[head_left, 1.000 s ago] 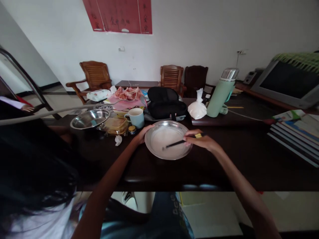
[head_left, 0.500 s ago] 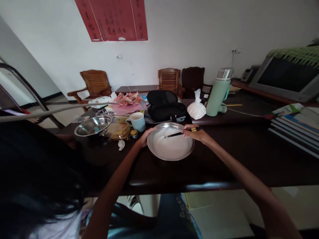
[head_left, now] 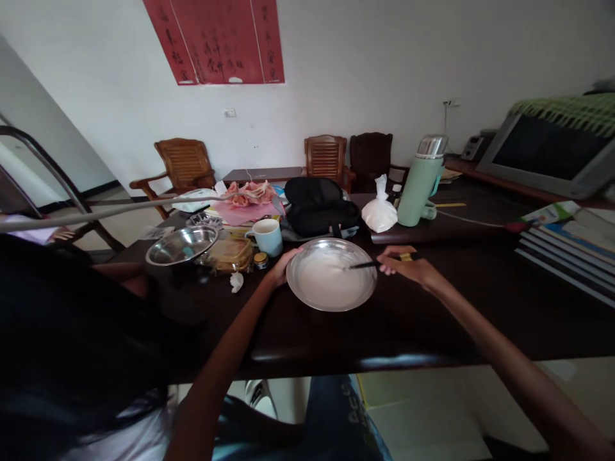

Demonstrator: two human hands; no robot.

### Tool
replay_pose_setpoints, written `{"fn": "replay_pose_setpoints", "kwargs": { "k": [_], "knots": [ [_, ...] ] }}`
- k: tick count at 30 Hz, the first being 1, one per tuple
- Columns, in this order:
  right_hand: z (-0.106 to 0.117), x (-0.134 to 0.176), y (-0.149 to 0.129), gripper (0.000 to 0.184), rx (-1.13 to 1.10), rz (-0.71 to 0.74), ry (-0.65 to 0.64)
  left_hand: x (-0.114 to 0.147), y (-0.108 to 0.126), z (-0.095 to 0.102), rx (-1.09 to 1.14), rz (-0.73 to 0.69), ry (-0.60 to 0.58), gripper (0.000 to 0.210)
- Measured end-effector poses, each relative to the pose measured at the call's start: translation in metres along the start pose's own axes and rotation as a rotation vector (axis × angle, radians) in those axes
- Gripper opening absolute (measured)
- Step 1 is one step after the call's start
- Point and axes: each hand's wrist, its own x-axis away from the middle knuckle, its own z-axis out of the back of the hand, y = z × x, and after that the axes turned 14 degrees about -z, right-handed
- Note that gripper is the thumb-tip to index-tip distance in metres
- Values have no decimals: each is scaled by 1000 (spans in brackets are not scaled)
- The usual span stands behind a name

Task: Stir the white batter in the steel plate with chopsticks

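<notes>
Bowl [head_left: 331, 244] on dark table [head_left: 331, 339]; pale wall [head_left: 365, 70] behind.

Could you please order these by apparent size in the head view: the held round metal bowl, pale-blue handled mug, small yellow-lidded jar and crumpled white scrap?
1. Held metal bowl
2. Mug
3. Jar and scrap: too alike to rank

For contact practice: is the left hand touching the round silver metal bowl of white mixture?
Touching: the head view shows the left hand against the bowl's rim.
</notes>
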Motion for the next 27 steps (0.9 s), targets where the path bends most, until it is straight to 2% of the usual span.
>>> {"fn": "replay_pose_setpoints", "kwargs": {
  "k": [2, 5, 8, 11, 14, 16, 17, 20, 22, 23, 25, 27],
  "knots": [
    [1, 10, 2, 26, 17, -9, -92, -3, -2, 4, 15, 3, -34, 22],
    [-19, 8, -6, 25, 13, 42, -191, -4, -3, 4, 14, -40, -23, 20],
    [-26, -4, -14, 26, -10, 71, -76, 0, 0, -1, -1, -76, 15, 18],
    [-3, 2, -9, 26, -5, 56, -9, 3, 2, -5, -11, -72, 29, 20],
    [8, 14, -4, 25, 62, 4, -150, 4, 2, -5, -6, -39, 31, 21],
    [-4, 11, -7, 26, 52, 23, -254, 3, 2, -5, 2, -28, 39, 22],
    [-12, 6, -9, 27, 40, 49, -259, 3, 2, -4, 2, -31, 49, 22],
    [-20, -7, -12, 28, 8, 78, -125, 4, 2, -5, -5, -38, 79, 24],
    [-8, -5, -8, 28, 28, 75, -8, 4, 1, -5, -3, -32, 66, 23],
    [0, 0, -6, 29, 59, 56, -7, 4, 1, -5, 1, -27, 50, 23],
    [8, 10, -3, 28, 98, 33, -104, 4, 1, -4, 8, -16, 23, 24],
    [1, 13, -7, 28, 98, 27, -242, 4, 1, -4, 7, -16, 22, 23]
  ]
}}
